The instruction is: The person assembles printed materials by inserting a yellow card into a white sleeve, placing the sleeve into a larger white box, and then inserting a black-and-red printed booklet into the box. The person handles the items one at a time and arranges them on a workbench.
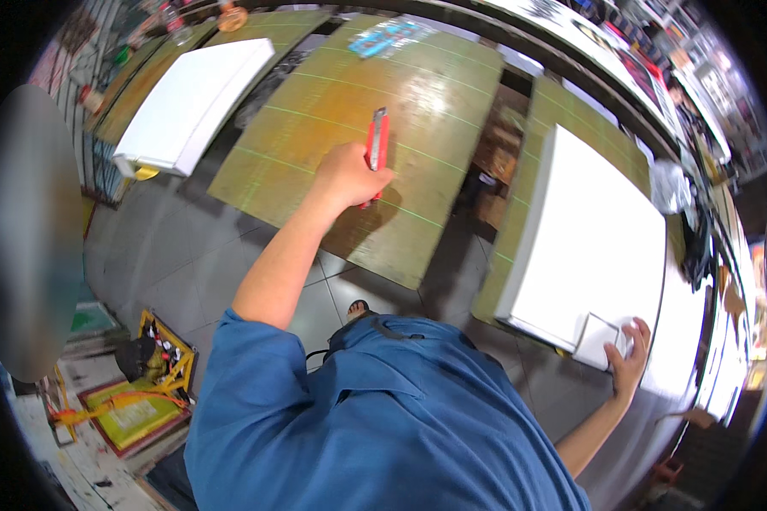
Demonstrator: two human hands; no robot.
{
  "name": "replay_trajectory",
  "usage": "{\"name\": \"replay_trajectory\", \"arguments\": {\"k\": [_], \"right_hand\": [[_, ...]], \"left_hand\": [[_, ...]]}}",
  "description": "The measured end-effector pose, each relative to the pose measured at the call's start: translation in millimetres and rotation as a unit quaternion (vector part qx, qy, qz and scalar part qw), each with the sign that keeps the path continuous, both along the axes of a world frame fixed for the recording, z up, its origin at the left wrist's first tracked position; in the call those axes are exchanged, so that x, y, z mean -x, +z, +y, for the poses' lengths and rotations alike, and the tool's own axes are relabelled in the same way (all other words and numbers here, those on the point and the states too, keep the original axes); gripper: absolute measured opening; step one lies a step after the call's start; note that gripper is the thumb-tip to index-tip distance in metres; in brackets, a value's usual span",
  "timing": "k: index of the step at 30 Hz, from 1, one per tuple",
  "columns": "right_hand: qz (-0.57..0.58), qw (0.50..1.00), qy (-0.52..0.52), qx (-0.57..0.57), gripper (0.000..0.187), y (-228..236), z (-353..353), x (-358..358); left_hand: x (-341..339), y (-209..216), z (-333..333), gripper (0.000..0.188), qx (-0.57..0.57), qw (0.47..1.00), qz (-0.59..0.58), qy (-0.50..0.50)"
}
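Note:
My left hand (349,177) is closed around a red utility knife (380,136), its metal end pointing away from me. The knife is held above a greenish-brown board (315,111) marked with pale green lines. Off to the right lies a thick stack of white sheets (592,226) on another such board. My right hand (629,364) is at the near right corner of that stack. Its thumb and fingers bend round the right edge of a small white square piece (596,341) with a dark outline. What lies under the fingers is hidden.
Another white stack (200,102) rests on a board at the far left. A blue-and-clear plastic packet (388,38) lies on the middle board's far end. Gaps separate the boards. A clear plastic bag (671,186) sits at the right; a yellow-framed screen (136,417) stands lower left.

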State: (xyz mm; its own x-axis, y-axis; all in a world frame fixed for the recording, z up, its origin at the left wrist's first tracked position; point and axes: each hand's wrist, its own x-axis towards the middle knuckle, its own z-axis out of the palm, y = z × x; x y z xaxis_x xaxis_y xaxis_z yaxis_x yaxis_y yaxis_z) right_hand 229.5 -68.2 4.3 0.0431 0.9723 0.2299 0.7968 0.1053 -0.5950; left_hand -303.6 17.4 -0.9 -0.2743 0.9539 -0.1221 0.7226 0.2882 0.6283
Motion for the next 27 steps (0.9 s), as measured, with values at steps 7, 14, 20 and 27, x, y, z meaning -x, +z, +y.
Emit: {"name": "replay_trajectory", "arguments": {"k": [7,14,20,27], "right_hand": [[-0.031,0.999,0.014,-0.041,0.048,2,-7,-11],[-0.058,0.994,-0.005,-0.098,0.051,-13,-1,-24],[-0.09,0.993,-0.05,-0.051,0.049,-9,-10,-26],[-0.075,0.995,-0.046,-0.046,0.052,-6,-10,-26]], "left_hand": [[-44,-18,2,0.027,0.043,0.982,0.181,-0.045],[-18,-55,5,0.027,0.062,0.997,0.05,-0.017],[-159,17,-30,0.05,-0.183,0.975,0.111,-0.063],[-330,0,-92,0.034,-0.284,0.832,0.059,-0.473]]}}
